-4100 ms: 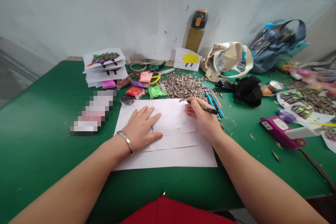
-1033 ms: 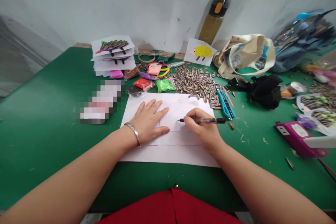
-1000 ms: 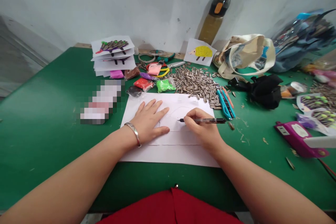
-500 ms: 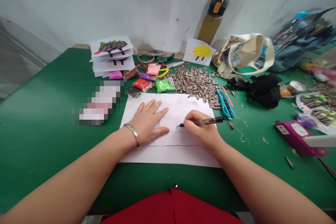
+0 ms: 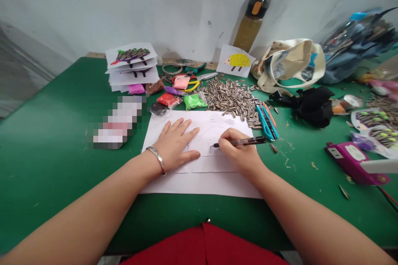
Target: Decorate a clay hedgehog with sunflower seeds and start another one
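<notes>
White paper (image 5: 199,184) lies on the green table in front of me, with a smaller sheet on top that carries a thin curved line and short strokes. My left hand (image 5: 175,145) rests flat on the left part of the paper, fingers spread. In my right hand (image 5: 238,151) is a dark pen (image 5: 248,141), pinched between thumb and fingers. Its tip touches or hovers just over the paper, beside a small drawn stroke; I cannot tell which. Behind the paper spreads a heap of striped sunflower seeds (image 5: 230,95).
Left of the seeds lie coloured clay packets (image 5: 194,101), scissors (image 5: 208,75) and a stack of decorated cards (image 5: 132,56). A hedgehog picture (image 5: 236,61) leans before a bottle (image 5: 250,25). Rightward are a blue cutter (image 5: 266,122), a canvas bag (image 5: 292,64) and a purple box (image 5: 354,163).
My right hand and the pen have shifted slightly right and up, and a short stroke shows near the tip. My left hand stays in place.
</notes>
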